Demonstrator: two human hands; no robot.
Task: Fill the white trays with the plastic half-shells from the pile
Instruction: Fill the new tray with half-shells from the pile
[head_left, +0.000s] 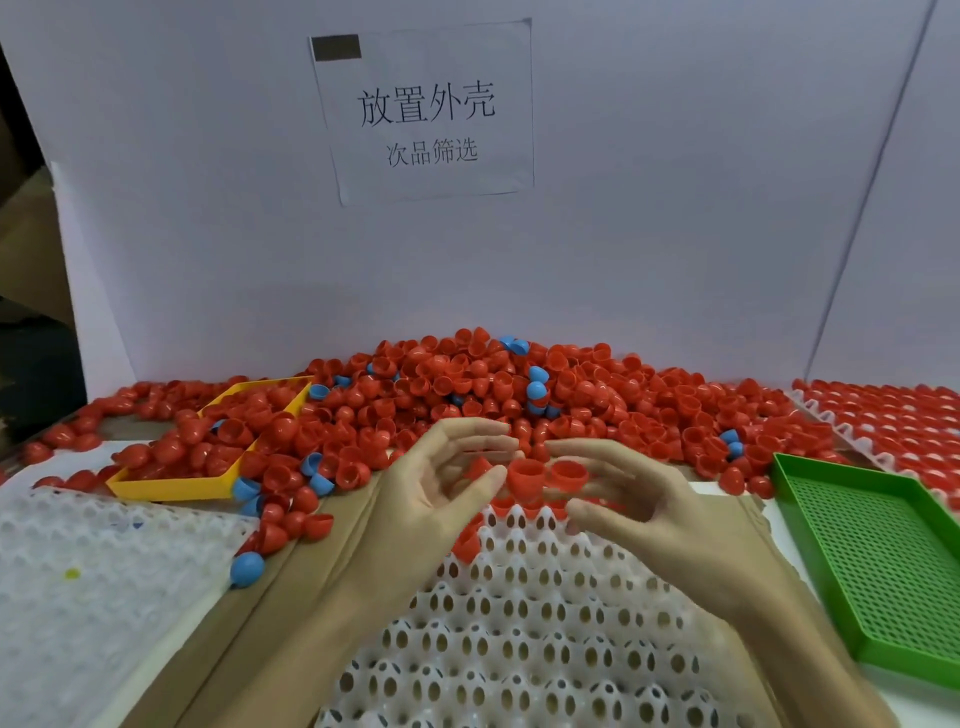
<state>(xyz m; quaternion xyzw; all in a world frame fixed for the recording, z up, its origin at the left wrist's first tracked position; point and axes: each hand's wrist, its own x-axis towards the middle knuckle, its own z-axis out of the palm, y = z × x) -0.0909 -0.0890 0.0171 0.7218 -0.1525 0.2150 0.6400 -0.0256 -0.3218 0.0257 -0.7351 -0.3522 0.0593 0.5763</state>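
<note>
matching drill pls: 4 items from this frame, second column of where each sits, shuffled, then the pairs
1. green mesh tray
2. yellow tray
3. white tray
4. paper sign

A. on the back wall
B. left, partly buried in red half-shells
C. centre, below both hands
D. right edge, nothing in it

Pairs: 1-D, 2-B, 3-C, 4-A

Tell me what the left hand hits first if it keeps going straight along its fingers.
The left hand points forward and a little right. First in its line are the red shells between both hands, at its fingertips; past them lies the pile. Motion blur leaves it unclear whether it already touches the shells.
</note>
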